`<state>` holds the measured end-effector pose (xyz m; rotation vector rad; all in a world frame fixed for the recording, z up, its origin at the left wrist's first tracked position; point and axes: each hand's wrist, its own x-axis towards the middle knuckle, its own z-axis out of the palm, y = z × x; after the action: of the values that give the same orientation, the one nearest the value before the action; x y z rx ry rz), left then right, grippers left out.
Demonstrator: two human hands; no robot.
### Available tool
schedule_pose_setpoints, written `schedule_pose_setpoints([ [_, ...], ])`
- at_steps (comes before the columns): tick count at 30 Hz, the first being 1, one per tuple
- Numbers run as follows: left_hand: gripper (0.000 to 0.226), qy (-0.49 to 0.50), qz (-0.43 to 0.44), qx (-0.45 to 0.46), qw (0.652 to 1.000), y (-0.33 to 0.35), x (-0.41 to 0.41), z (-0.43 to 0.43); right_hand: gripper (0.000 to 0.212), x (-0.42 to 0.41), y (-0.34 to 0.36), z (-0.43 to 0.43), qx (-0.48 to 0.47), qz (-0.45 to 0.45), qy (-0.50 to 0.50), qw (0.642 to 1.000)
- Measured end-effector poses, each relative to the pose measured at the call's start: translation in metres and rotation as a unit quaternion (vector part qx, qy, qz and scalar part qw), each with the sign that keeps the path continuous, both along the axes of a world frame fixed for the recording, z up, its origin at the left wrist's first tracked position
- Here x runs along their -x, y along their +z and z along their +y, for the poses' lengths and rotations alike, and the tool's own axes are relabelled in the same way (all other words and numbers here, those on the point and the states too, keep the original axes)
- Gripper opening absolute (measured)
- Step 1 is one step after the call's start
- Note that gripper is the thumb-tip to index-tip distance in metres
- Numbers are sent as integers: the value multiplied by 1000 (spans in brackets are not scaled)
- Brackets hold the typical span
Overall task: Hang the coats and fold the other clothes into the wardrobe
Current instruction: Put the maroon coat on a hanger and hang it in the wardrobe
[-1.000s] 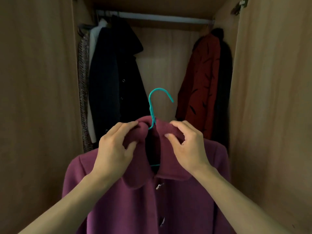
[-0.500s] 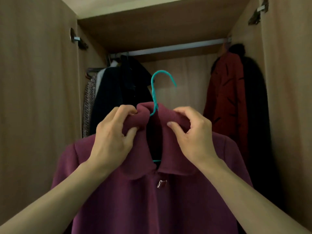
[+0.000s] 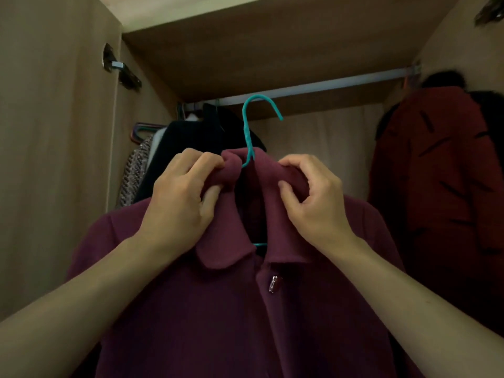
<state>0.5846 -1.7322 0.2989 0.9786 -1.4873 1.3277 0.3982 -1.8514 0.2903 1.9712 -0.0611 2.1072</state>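
Observation:
A plum-coloured coat (image 3: pixel 218 309) hangs on a teal hanger (image 3: pixel 249 126) that I hold up in front of the open wardrobe. My left hand (image 3: pixel 180 203) grips the left side of the collar. My right hand (image 3: pixel 313 197) grips the right side of the collar. The hanger's hook rises between my hands and its top lies level with the metal rail (image 3: pixel 341 83) in the picture; whether it touches the rail I cannot tell. The coat is buttoned at the top, with one shiny button (image 3: pixel 274 283) showing.
A dark coat (image 3: pixel 188 143) and a tweed garment (image 3: pixel 136 170) hang at the rail's left end. A red coat with black marks (image 3: pixel 436 170) hangs at the right. Open wardrobe doors (image 3: pixel 54 159) flank both sides. A shelf board (image 3: pixel 259 50) sits above the rail.
Both hands have lifted the coat and hanger upward toward the rail. My view has tilted up, so the rail and the shelf above it show more. The grip on the collar is unchanged.

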Motion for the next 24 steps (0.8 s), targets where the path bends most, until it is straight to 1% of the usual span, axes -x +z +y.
schedule_pose_setpoints([
  [4, 27, 30, 1, 12, 999, 27, -27, -43, 26, -35, 24, -45, 0, -9, -8, 1000],
  [8, 25, 56, -18, 17, 998, 54, -44, -83, 23, -59, 48, -92, 3, -34, -8, 999],
  [11, 28, 81, -25, 18, 996, 69, -54, -113, 21, -75, 66, -128, 6, -37, -7, 999],
  [14, 30, 109, -20, 23, 994, 81, -64, -141, 20, -96, 82, -162, 6, -36, 11, 999],
  [18, 25, 153, -19, 40, 987, 100, -72, -171, 20, -120, 106, -205, 10, -36, 43, 998],
  [24, 23, 211, -32, 56, 975, 149, -76, -201, 19, -151, 160, -254, 40, -72, 99, 992],
])
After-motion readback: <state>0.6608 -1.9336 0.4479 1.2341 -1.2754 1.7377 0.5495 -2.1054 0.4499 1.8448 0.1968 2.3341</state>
